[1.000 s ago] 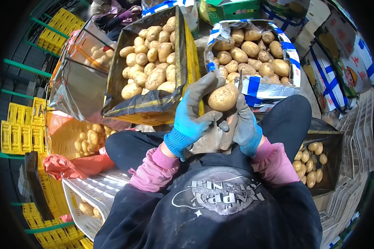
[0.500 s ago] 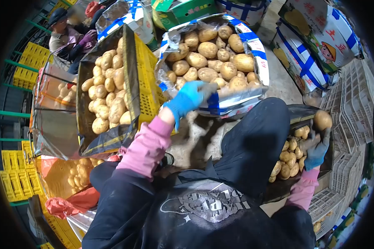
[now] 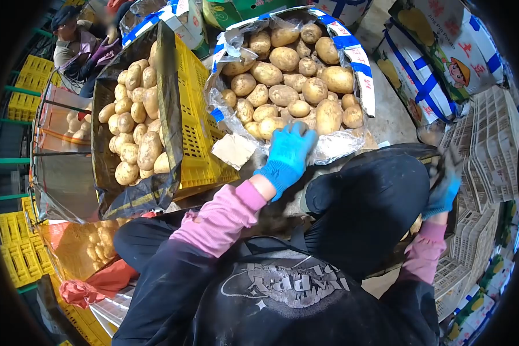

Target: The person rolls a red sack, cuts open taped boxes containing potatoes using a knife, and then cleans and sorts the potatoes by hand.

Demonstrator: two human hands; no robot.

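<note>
My left hand (image 3: 292,149), in a blue work glove, lies at the near edge of a white-and-blue carton (image 3: 362,72) lined with clear plastic. Its fingers reach over the potatoes (image 3: 283,94) inside, apart from one another, and I see nothing gripped in them. My right hand (image 3: 446,184), also gloved, is at the right beside my raised knee, above a dark-lined container (image 3: 406,151). Motion smears its fingers, so I cannot make out whether they hold anything. My knee hides most of that container and its potatoes.
To the left stands a dark-lined yellow crate (image 3: 199,115) full of potatoes. Stacked white crates (image 3: 487,150) rise at the right, with printed cartons (image 3: 444,52) behind. Red mesh bags (image 3: 101,282) lie at the lower left. Another person (image 3: 78,49) sits at the upper left.
My left hand has moved right along the near edge of the carton, whose near flap is now folded down. My right hand has risen slightly; the potato it held no longer shows.
</note>
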